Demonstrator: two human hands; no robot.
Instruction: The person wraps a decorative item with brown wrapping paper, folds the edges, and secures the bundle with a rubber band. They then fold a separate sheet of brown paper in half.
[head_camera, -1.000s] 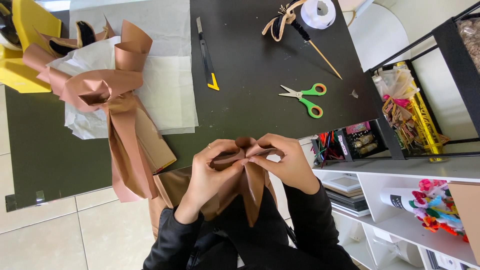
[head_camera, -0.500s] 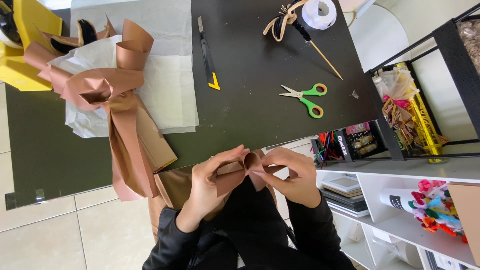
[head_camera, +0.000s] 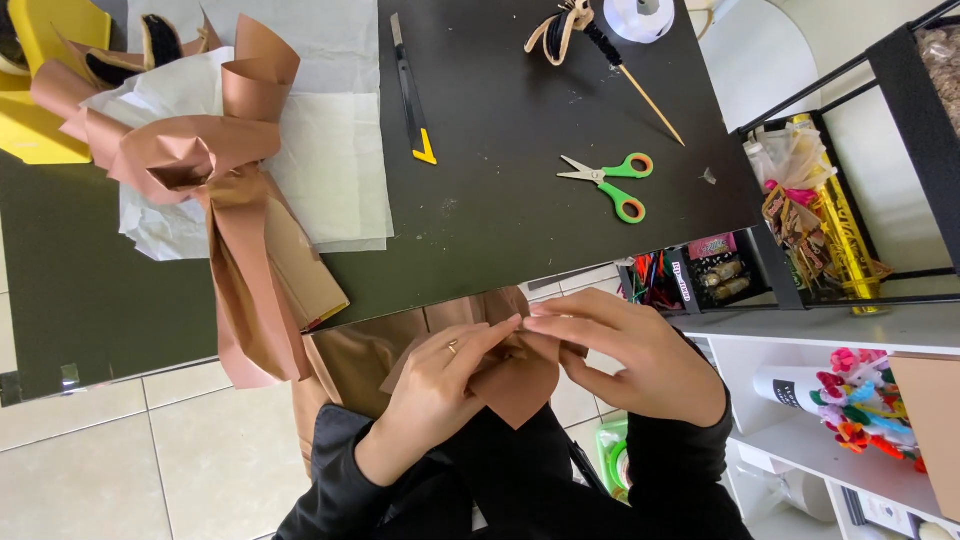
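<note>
Nearest, below the table edge: left hand (head_camera: 435, 395) and right hand (head_camera: 630, 365), both in black sleeves, meeting over a folded piece of brown paper (head_camera: 515, 385) held in front of the body. Left hand: fingers together and extended rightward, tips pressing on the paper's upper fold, a ring on one finger. Right hand: fingers close together and extended leftward, laid over the paper's right part; whether the thumb pinches beneath cannot be told. Fingertips of the two hands almost touch above the paper. The paper lies directly between and under both hands, neither clearly nearer; its visible point is directed down toward the body, so its long axis runs near-to-far, with the wider folded part hidden under the fingers. More brown paper (head_camera: 370, 350) hangs just behind, left of the hands. Next, on the black table (head_camera: 500, 230): at left a wrapped bundle of brown and white paper (head_camera: 215, 170), its long axis near-to-far, tail overhanging the near edge. Centre-right, green-handled scissors (head_camera: 610, 180), blades pointing left. Farther, a utility knife with a yellow tip (head_camera: 410, 90), long axis near-to-far. Far right, a wooden stick with a ribbon bow (head_camera: 600, 45) and a white ribbon spool (head_camera: 640, 18). Right of the table, shelving (head_camera: 830, 320) with craft supplies.
</note>
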